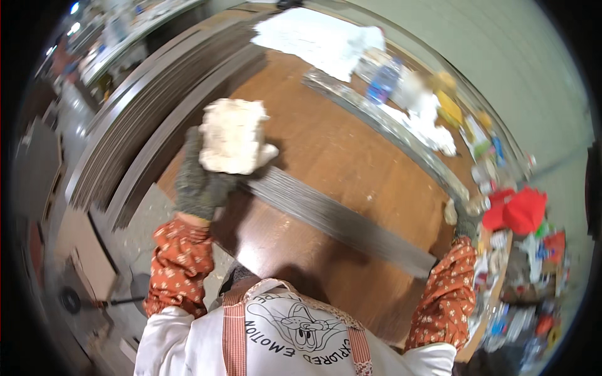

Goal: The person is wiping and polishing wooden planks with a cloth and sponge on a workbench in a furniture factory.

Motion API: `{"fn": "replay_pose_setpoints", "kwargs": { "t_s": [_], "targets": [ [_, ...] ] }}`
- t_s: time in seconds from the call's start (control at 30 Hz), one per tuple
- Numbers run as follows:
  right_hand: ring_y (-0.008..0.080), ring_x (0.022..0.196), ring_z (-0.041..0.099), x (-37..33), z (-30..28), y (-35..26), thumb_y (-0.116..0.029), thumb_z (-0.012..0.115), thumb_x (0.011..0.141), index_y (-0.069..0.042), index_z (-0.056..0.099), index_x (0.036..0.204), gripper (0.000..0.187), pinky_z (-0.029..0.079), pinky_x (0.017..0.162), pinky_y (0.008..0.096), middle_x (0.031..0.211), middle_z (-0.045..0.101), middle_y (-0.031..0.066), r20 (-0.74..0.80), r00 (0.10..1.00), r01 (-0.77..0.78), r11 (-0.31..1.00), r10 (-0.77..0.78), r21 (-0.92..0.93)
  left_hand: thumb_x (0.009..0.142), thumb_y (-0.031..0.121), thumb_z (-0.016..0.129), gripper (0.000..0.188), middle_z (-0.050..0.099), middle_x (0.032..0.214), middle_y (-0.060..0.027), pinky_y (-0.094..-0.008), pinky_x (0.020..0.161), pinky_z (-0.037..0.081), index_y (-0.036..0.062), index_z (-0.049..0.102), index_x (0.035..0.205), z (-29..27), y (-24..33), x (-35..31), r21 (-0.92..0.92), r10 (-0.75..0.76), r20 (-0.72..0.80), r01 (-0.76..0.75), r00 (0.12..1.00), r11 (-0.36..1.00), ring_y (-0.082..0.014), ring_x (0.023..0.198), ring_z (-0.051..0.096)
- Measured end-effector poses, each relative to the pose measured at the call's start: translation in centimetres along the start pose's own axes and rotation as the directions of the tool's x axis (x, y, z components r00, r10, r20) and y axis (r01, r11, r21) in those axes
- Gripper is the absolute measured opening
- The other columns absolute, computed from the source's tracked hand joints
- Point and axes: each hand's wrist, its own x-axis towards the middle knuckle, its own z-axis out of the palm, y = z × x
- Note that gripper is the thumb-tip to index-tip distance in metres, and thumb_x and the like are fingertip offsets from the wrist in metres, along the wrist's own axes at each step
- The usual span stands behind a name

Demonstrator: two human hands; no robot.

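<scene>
some lettering (256,337) on white shirt (285,358), left hand (199,188) holding pale block (233,138)

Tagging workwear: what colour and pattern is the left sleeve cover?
Left sleeve cover: rusty orange, small pale flowers; best in head view.

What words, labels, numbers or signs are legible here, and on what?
White fabric top: black capitals curved around a line-drawn cartoon; legible in part, not quoted here.
Clear plastic bottle with bluish label: too blurred to read.
Long grey wood-grain strips: none visible.
Rough cream block: none visible.
</scene>
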Motion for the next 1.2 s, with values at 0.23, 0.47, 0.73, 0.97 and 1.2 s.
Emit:
{"fn": "replay_pose_setpoints", "kwargs": {
  "t_s": [0.23,0.47,0.73,0.97,1.2],
  "targets": [
    [0.0312,0.094,0.067,-0.7,3.6,5.4,-0.048,0.081,0.071,-0.001,0.059,0.119,0.071,0.051,0.084,0.0418,0.105,0.068,0.016,-0.046,0.852,-0.285,0.535,0.521,0.795,0.095,0.01,0.063,0.043,0.056,0.135,-0.0157,-0.0471,0.105,0.05,0.0033,0.049,0.135,0.5,-4.8,0.1,0.0,-0.046,-0.096,0.046,0.994,0.999,-0.0299,0.125,0.056],
    [0.032,0.103,0.064,-5.6,-13.8,-7.5,-0.033,0.081,0.07,-0.006,0.056,0.126,0.067,0.049,0.09,0.041,0.113,0.065,0.0146,-0.192,0.977,0.208,0.647,-0.097,0.733,0.09,0.005,0.064,0.039,0.065,0.123,-0.0113,-0.0334,0.094,0.055,-0.001,0.056,0.128,-7.7,-7.8,1.7,0.928,0.21,0.311,-0.344,0.927,0.143,-0.0248,0.11,0.066],
    [0.0337,0.098,0.062,-14.5,-24.7,-18.7,-0.034,0.075,0.072,-0.006,0.058,0.126,0.063,0.048,0.086,0.0459,0.106,0.063,0.0159,-0.355,0.715,0.68,0.717,-0.602,0.154,0.095,0.026,0.066,0.034,0.066,0.103,-0.0035,-0.0253,0.081,0.052,0.0009,0.062,0.118,1.0,-12.7,-0.3,0.6,0.002,0.003,-0.003,1.0,0.8,-0.0098,0.091,0.062],
    [0.0309,0.088,0.061,-15.7,-26.4,-22.4,-0.031,0.071,0.07,-0.006,0.06,0.107,0.046,0.047,0.077,0.0454,0.092,0.062,0.0138,-0.224,0.648,0.747,0.664,-0.728,0.001,0.092,0.028,0.069,0.053,0.066,0.113,-0.0082,-0.0293,0.086,0.051,0.0003,0.052,0.134,1.6,-15.2,-1.3,0.8,0.064,0.054,-0.082,0.996,0.595,-0.0136,0.097,0.061],
    [0.0323,0.09,0.063,-14.4,-25.4,-22.4,-0.028,0.074,0.07,-0.006,0.06,0.114,0.051,0.051,0.075,0.0438,0.092,0.064,0.0133,-0.412,0.601,0.796,0.558,-0.685,0.234,0.095,0.021,0.067,0.045,0.067,0.111,-0.0057,-0.0265,0.086,0.052,-0.0006,0.052,0.132,2.9,-15.1,1.7,0.721,0.005,0.192,-0.144,0.981,0.678,-0.0141,0.099,0.064]
  ]
}}
